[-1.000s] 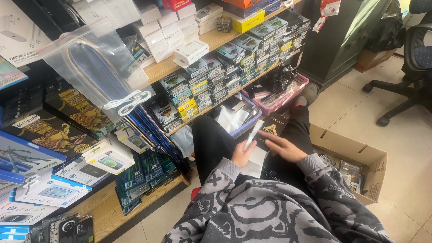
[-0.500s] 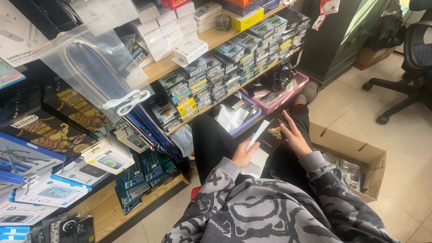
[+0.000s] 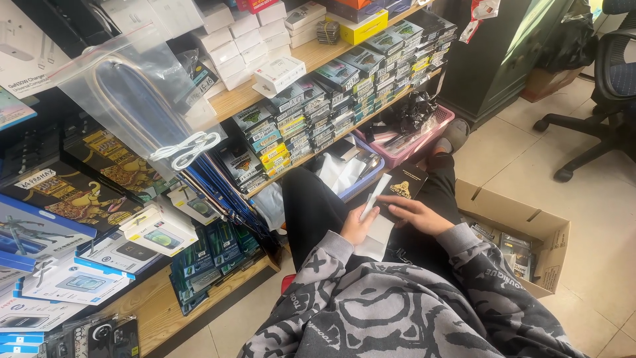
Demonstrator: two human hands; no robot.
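Over my lap, my left hand (image 3: 358,225) pinched a slim white packet (image 3: 375,197) upright, fingers closed on its lower end. My right hand (image 3: 417,215) lay flat, fingers extended, on a black booklet-like box (image 3: 402,187), beside the cardboard box (image 3: 530,229).

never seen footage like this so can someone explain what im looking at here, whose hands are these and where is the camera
No machine here: a person sits on a shop floor, and the single camera is worn on their head, looking down over their patterned sweatshirt at their own two hands. The left hand holds a thin white packet upright in its fingers. The right hand lies flat on a black booklet resting on their lap. To the left are wooden shelves stacked with small boxes. Ahead stand a pink basket and a blue basket. On the right sits an open cardboard box, and beyond it an office chair.
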